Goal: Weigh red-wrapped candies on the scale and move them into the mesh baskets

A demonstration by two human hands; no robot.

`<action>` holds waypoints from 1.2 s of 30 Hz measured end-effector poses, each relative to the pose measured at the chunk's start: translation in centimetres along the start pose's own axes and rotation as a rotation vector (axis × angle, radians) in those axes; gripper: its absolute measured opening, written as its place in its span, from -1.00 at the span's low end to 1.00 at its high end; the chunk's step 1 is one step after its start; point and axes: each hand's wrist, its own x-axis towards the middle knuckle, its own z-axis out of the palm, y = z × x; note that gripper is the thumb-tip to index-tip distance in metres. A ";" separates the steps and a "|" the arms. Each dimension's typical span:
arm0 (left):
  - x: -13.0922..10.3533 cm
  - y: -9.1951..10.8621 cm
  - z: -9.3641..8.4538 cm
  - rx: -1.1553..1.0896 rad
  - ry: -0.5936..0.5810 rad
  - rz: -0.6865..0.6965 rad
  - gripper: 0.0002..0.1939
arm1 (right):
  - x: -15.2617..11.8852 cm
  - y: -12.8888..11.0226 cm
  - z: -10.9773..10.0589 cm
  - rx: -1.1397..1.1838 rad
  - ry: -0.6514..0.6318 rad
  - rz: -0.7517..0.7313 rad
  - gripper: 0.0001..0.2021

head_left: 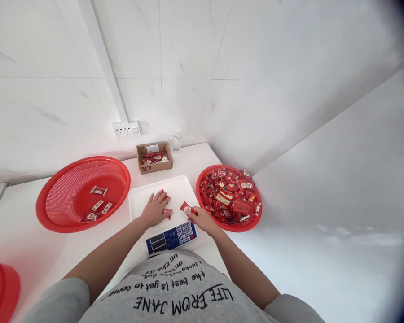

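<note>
A white weighing scale (180, 184) with a blue keypad panel (171, 238) stands on the table in front of me. My left hand (155, 209) lies palm down on its pan, fingers spread over small red wrapped packets (167, 211); these are partly hidden beneath the fingers. Above the pan's right side, my right hand (202, 219) pinches one red packet (186, 208) with a pale round label between thumb and fingers. Close by on the right is a red basket (199, 190) heaped with similar packets, some larger.
Left of the scale, a wide red mesh basket (62, 193) holds several packets. Behind stand a small cardboard box (158, 166) with packets inside and a clear plastic container (176, 142). Red plastic (0, 287) shows at lower left. A wall socket (126, 129) sits above the table.
</note>
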 end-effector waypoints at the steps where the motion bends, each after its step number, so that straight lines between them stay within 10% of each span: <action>1: -0.4 -0.1 0.1 -0.002 0.028 -0.019 -0.43 | -0.1 0.0 -0.1 0.015 0.006 0.015 -0.75; 10: -3.8 0.3 0.8 -0.129 0.242 -0.119 -0.49 | 0.0 -0.2 0.1 0.073 -0.009 0.011 -0.70; 18: -8.6 -1.5 0.7 -0.235 0.385 -0.296 -0.48 | -0.7 1.4 -6.3 -0.394 0.361 0.031 -0.72; 22: -10.0 -1.5 0.4 -0.241 0.379 -0.341 -0.49 | 1.1 3.5 -8.4 -0.528 0.327 0.053 -0.72; 29: -9.5 -0.1 -0.2 -0.258 0.391 -0.310 -0.51 | 6.2 5.4 -6.6 -0.424 0.284 0.270 -0.59; 36: -10.1 -0.2 0.1 -0.287 0.387 -0.301 -0.54 | 5.8 7.3 -6.4 -0.431 0.337 0.283 -0.47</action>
